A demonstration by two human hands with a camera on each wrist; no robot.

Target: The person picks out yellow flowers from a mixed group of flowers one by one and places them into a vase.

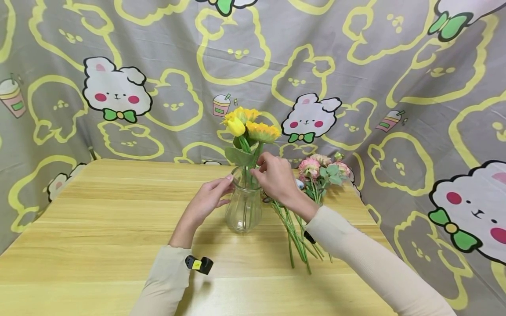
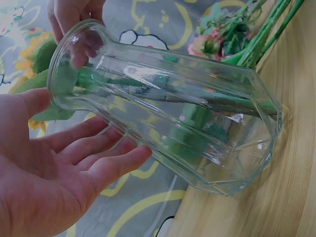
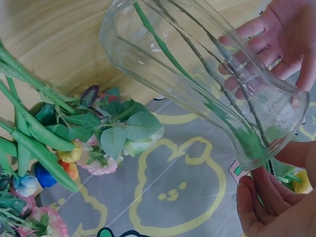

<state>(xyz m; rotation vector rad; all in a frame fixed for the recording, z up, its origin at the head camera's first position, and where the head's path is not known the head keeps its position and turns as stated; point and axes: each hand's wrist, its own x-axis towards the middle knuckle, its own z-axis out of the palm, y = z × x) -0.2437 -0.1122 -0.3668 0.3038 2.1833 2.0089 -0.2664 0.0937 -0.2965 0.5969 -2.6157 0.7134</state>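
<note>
A clear faceted glass vase (image 1: 244,215) stands upright on the wooden table, with several stems inside it. Above its mouth rise a yellow tulip (image 1: 236,126) and yellow sunflower-like blooms (image 1: 264,132) with a broad green leaf (image 1: 239,156). My left hand (image 1: 207,198) is at the vase's left side, thumb at the rim and fingers extended along the glass, as the left wrist view also shows. At the right of the rim, my right hand (image 1: 278,177) pinches a flower stem (image 3: 254,190) between thumb and fingers. Which bloom that stem carries is unclear.
Right of the vase lies a pile of artificial flowers: pink blooms (image 1: 309,167), a blue bloom (image 3: 45,174) and long green stems (image 1: 296,232) pointing toward the front. A patterned grey curtain (image 1: 174,57) hangs behind the table (image 1: 118,228).
</note>
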